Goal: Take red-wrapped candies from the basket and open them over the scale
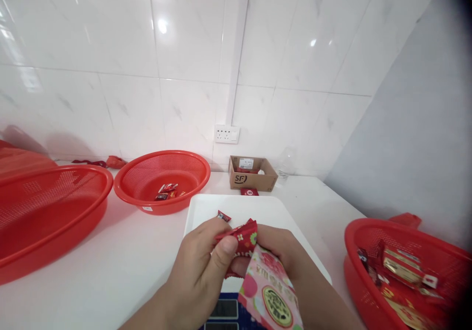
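My left hand [201,258] is closed on a red wrapped candy packet [246,237] with a green and white flower print, its thumb pressed on the near side. My right hand [282,246] is curled round the other side, its fingertips largely hidden. A pink packet [266,276] with a dark round emblem hangs from that hand, tilted toward me. Both hands are over the white tray [254,203] of a weighing scale, whose dark blue display panel [225,309] shows below them. On the tray, just beyond my left fingers, is a small red wrapped candy [223,216].
A round red basket [162,160] holding a few wrapped sweets stands back left, beside a larger red basket [55,251]. Another red basket [350,261], with several packaged snacks, is at right. Behind the scale sit a cardboard box [254,181] and a red packet [250,192].
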The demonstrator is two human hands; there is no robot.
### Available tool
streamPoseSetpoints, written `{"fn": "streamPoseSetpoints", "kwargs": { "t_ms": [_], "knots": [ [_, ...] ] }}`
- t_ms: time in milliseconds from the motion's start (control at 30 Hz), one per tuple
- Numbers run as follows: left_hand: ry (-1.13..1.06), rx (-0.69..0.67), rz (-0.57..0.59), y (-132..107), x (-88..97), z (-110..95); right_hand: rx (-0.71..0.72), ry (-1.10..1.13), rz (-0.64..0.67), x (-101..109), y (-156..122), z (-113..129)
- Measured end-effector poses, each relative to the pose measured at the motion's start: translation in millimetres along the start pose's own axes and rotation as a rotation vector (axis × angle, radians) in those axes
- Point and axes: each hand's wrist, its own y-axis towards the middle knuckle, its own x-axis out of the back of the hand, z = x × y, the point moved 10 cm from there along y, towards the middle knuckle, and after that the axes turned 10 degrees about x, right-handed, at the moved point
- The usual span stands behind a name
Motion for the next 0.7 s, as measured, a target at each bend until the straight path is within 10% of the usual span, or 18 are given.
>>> {"fn": "streamPoseSetpoints", "kwargs": {
  "t_ms": [700],
  "knots": [
    [-0.317, 0.172, 0.090, 11, -2.1, 13, 0.015, 0.110, -0.173, -3, 6, -15]
  ]
}}
